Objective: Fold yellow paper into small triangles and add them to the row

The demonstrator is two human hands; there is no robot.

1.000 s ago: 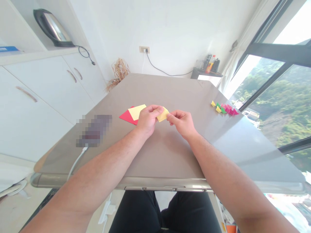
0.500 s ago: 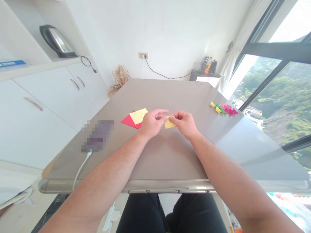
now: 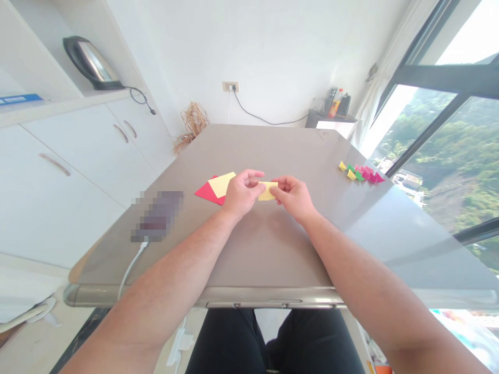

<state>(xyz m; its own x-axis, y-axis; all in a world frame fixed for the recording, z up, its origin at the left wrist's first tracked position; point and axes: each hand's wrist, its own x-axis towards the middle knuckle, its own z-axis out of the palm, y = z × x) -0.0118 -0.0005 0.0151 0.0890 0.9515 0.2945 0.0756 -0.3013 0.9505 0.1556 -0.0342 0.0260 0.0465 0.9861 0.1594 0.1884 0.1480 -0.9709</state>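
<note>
Yellow folded paper (image 3: 268,190) pinched between left hand (image 3: 240,196) and right hand (image 3: 295,197), red and yellow sheets (image 3: 214,187) just left, folded pieces (image 3: 360,173) far right

A small folded piece of pale yellow paper (image 3: 267,190), roughly rectangular, held level just above the grey table between two hands.

Both forearms reach forward and converge; the left grip (image 3: 241,193) and the right grip (image 3: 294,196) meet at the fingertips, thumbs and forefingers pinched closed, other fingers curled.
</note>
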